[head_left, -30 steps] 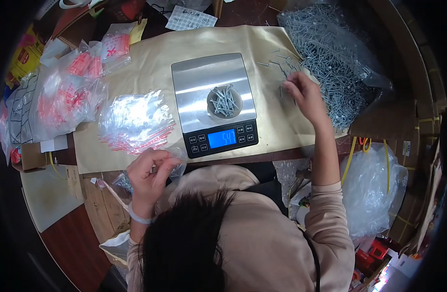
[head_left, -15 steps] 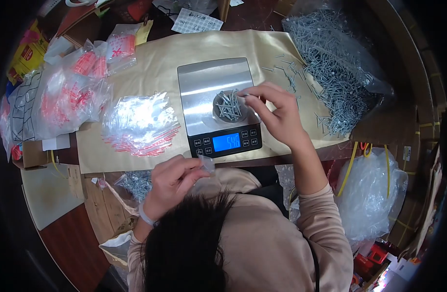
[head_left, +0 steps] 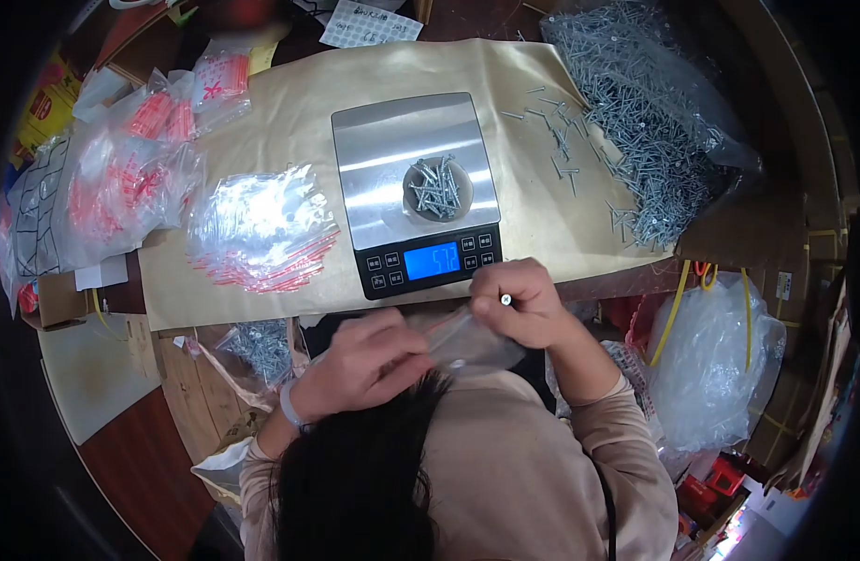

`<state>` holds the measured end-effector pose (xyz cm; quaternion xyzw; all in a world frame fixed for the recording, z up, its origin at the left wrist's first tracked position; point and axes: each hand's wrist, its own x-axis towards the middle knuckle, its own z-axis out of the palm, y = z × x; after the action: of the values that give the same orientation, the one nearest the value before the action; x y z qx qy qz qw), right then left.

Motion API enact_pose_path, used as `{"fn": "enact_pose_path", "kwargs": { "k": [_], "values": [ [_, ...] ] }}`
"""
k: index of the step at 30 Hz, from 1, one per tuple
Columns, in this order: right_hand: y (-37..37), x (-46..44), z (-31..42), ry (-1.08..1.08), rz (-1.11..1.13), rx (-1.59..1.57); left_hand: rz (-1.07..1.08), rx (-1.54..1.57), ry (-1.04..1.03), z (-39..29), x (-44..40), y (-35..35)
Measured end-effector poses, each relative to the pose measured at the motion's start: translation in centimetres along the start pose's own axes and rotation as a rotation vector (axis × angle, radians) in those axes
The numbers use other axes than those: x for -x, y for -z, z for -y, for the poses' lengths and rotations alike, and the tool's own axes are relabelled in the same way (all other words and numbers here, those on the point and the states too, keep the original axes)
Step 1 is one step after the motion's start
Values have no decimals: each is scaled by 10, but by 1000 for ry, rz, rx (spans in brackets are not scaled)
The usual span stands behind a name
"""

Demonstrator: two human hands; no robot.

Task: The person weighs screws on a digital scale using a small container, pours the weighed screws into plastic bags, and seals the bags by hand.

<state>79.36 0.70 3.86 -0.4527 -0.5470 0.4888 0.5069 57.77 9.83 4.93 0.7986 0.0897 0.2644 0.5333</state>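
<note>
Below the scale, a clear plastic bag (head_left: pixel 469 344) stretches between my two hands. My left hand (head_left: pixel 366 360) is closed on its left side, slightly blurred. My right hand (head_left: pixel 521 304) pinches the bag's other side, and a screw head (head_left: pixel 506 299) shows at its fingers. On the steel plate of the digital scale (head_left: pixel 392 140) stands a small round cup (head_left: pixel 461 178) filled with screws (head_left: pixel 436 190). The blue display (head_left: pixel 432 261) is lit. Left of the scale lies a stack of clear zip bags (head_left: pixel 261 224) with red edges.
A large bag of screws (head_left: pixel 645 122) spills onto the gold sheet (head_left: pixel 523 206) at the right, with loose screws (head_left: pixel 563 140) beside it. Packed bags with red strips (head_left: pixel 121 187) lie at the left. Another bag of screws (head_left: pixel 261 348) sits below the table edge.
My right hand has moved from the cup down to the plastic bag. My left hand has shifted slightly, and the bag is now spread between both hands. The view has shifted slightly.
</note>
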Motion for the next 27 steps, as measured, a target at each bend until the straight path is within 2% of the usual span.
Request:
{"fn": "enact_pose_path", "kwargs": {
  "k": [2, 3, 4, 7, 10, 14, 17, 19, 22, 25, 27],
  "values": [
    [15, 1, -1, -120, -137, -66, -137, 0, -58, 2, 5, 4],
    [24, -2, 3, -219, -216, -127, -149, -59, -58, 1, 4, 8],
    [33, -8, 8, -222, -230, -71, -161, -119, -57, -2, 2, 13],
    [50, -26, 6, -153, -258, 344, -97, -225, 21, 2, 10, 22],
    [47, -45, 17, -129, -247, 486, 0, -299, 50, 2, 5, 22],
    [37, -62, 28, 207, -226, 526, 120, -260, 87, -2, 1, 14],
    [76, -58, 11, -25, -384, 606, 117, -182, 68, -2, -1, 17],
    [123, -49, -23, -155, -494, 926, 100, -135, 79, 4, 9, 17],
    [158, -38, -57, -333, -672, 1245, 29, -159, -15, 9, 7, 14],
    [171, -44, -70, -459, -768, 1173, 28, -146, 19, 7, 8, 12],
    [174, -47, -64, -456, -725, 1128, 24, -167, 6, 7, 8, 12]
  ]
}}
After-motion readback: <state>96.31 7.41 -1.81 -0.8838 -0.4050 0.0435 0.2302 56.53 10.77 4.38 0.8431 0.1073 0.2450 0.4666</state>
